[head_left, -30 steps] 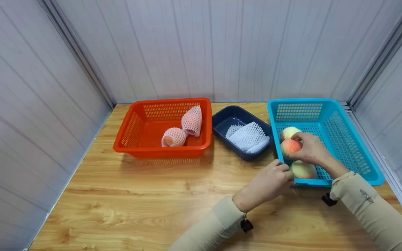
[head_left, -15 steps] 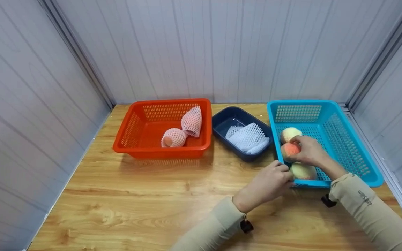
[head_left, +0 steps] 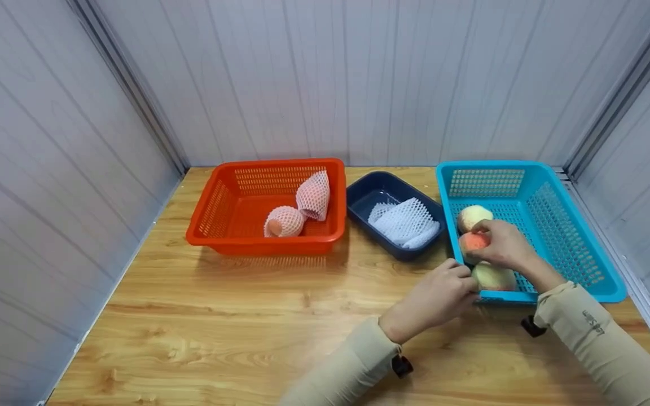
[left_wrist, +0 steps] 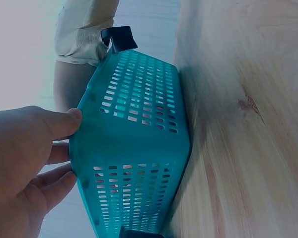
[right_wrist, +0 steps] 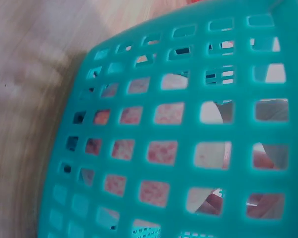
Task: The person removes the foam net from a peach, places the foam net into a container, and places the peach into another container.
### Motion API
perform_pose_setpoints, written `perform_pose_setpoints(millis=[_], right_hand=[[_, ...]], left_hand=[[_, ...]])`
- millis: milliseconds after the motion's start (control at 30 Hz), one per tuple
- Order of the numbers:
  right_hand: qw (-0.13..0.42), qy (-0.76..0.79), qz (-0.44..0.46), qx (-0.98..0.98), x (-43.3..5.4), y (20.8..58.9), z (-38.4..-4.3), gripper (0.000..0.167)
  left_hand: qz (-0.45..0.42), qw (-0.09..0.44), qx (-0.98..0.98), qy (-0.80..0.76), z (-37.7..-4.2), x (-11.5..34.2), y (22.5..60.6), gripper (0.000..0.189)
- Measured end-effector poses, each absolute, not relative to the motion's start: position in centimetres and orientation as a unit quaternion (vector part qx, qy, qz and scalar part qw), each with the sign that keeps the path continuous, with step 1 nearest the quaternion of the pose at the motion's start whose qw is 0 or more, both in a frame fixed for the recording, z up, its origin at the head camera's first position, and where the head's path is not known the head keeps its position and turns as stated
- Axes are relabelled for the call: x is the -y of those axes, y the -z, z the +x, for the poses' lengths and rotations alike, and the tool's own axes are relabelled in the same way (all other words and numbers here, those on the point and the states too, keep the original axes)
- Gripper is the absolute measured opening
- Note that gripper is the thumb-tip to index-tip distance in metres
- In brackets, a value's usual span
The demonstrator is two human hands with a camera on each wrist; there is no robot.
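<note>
Bracing the turquoise perforated plastic basket (head_left: 528, 164), apparently against sliding, left hand (head_left: 440, 290) pinches its near-left corner rim; right hand (head_left: 505, 246), grip curled, holds a round reddish peach (head_left: 474, 243) inside, between two pale-yellow peaches (head_left: 474, 214) (head_left: 494, 277).

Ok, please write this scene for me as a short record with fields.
Left hand: grips the blue basket at its near left corner
Right hand: holds a reddish fruit in that basket
Also in blue basket: far pale fruit; near pale fruit
Orange basket: two net-wrapped fruits
Dark tray: white netting
Surface: wooden table
</note>
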State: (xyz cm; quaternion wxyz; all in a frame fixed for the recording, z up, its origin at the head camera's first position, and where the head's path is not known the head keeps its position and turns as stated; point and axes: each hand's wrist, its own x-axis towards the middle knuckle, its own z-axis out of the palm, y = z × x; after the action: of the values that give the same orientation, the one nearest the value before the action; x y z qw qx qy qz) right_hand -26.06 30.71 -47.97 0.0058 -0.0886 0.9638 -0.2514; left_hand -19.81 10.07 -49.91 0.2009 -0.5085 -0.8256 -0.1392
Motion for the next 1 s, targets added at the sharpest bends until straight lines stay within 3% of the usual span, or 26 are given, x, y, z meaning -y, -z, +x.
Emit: perform_pose_setpoints(millis=[400,1000], right_hand=[[-0.019,0.250,-0.092,-0.964,-30.7,44.7,-23.8,0.053],[-0.100,0.259,-0.152,-0.948,-28.9,41.9,-17.8,0.034]], left_hand=[[-0.510,0.176,0.829,0.150,-19.8,-10.3,50.0,0.012],[-0.522,0.199,0.803,0.207,-19.5,-7.1,50.0,0.027]])
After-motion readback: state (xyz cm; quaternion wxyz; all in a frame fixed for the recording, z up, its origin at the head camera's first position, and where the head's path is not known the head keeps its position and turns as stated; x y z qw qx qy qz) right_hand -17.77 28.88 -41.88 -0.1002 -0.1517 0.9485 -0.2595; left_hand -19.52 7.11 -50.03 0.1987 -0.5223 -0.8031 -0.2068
